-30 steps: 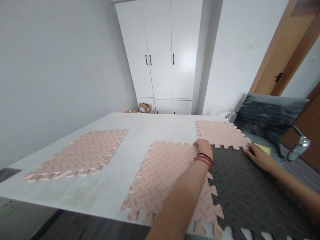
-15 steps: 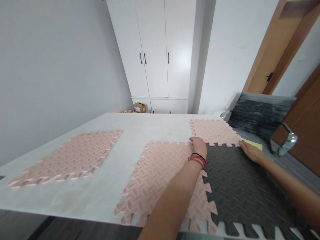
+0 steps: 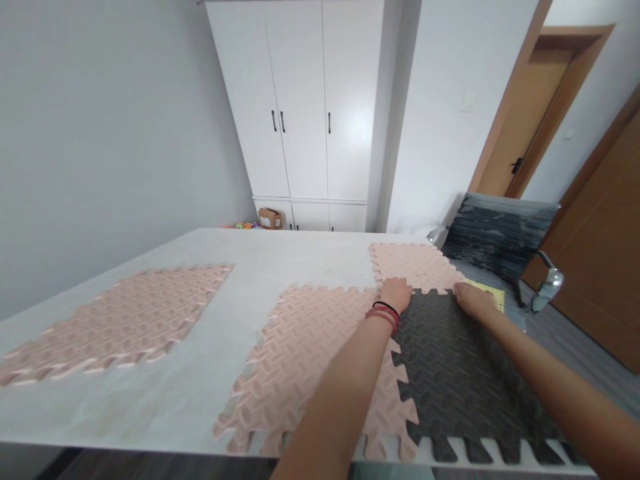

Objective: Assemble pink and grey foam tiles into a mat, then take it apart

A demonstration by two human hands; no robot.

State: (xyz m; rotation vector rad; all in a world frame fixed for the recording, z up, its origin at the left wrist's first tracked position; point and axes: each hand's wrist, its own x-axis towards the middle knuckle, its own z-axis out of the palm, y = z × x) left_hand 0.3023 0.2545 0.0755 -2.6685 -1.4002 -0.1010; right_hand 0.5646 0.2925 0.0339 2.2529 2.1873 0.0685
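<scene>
the left hand [image 3: 396,293] presses flat at the corner where three foam mats meet on the worktop [image 3: 280,250]: the near pink mat [image 3: 310,353], the dark grey mat [image 3: 450,367] and the far pink mat [image 3: 415,265]. the right hand [image 3: 473,300] lies flat on the toothed seam between the dark grey mat and the far pink mat, just beside a yellow sheet [image 3: 493,293]. neither hand has a grip on anything; both rest open, fingers spread down on the foam. judging by the seams, the near pink and grey mats are already locked side by side, and the far pink mat looks nearly seated along the grey edge. a fourth pink mat [image 3: 120,320] lies well apart to the left, unjoined, so roughly half the joining seems left. an office chair [image 3: 500,230] stands beyond the worktop's right end.
</scene>
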